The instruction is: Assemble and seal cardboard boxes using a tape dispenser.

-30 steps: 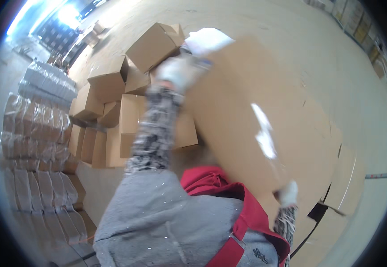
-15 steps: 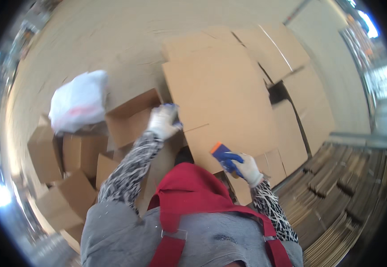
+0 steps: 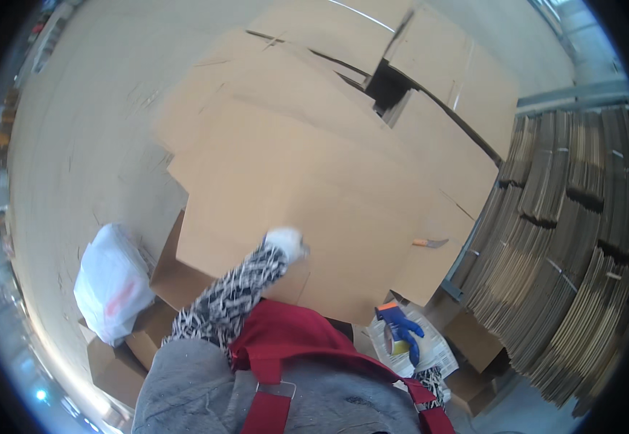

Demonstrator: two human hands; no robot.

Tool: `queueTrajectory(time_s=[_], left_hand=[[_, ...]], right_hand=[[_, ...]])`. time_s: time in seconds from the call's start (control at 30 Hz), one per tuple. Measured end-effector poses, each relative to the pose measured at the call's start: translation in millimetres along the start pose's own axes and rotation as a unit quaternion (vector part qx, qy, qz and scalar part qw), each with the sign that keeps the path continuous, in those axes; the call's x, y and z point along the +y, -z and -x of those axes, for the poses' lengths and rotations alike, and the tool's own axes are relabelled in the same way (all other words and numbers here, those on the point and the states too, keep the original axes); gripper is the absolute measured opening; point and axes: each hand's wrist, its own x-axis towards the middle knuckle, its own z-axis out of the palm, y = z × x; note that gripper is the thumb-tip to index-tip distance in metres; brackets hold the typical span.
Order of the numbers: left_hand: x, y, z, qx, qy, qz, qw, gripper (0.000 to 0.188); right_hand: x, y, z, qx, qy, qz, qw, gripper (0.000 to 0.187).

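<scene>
My right hand [image 3: 405, 337], in a blue-and-white work glove, is closed around a tape dispenser [image 3: 387, 311] with an orange end and a yellowish roll. It is above a printed paper sheet [image 3: 436, 349], at the near edge of the cardboard. My left hand [image 3: 285, 244], in a white glove, is over a large flat cardboard sheet [image 3: 314, 188]. Motion smears its fingers, so their grip does not show. On the right part of the cardboard lies a small curved knife [image 3: 430, 243] with an orange handle, apart from both hands.
Bundled flat cartons [image 3: 546, 217] stand stacked along the right. A white plastic bag [image 3: 114, 282] rests on open cardboard boxes [image 3: 115, 369] at the left. More flat cardboard [image 3: 444, 65] lies beyond, around a dark gap [image 3: 388, 87]. Another open box [image 3: 477, 336] is near my right hand.
The view has swung to the right. My left hand has gone from an open box's edge to over the cardboard sheet. My right hand, still holding the dispenser, has come nearer my body.
</scene>
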Motion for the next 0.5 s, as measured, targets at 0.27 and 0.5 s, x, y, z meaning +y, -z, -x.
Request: queueTrajectory(time_s=[0.27,0.5], left_hand=[[37,190,-30,0.416,-0.012,-0.219,0.882,0.086],[46,204,99,0.346,0.006,-0.281,0.895,0.074]], right_hand=[[24,-34,37,0.038,-0.085,-0.089,0.992,0.035],[59,40,31,0.231,-0.012,-0.186,0.955,0.034]])
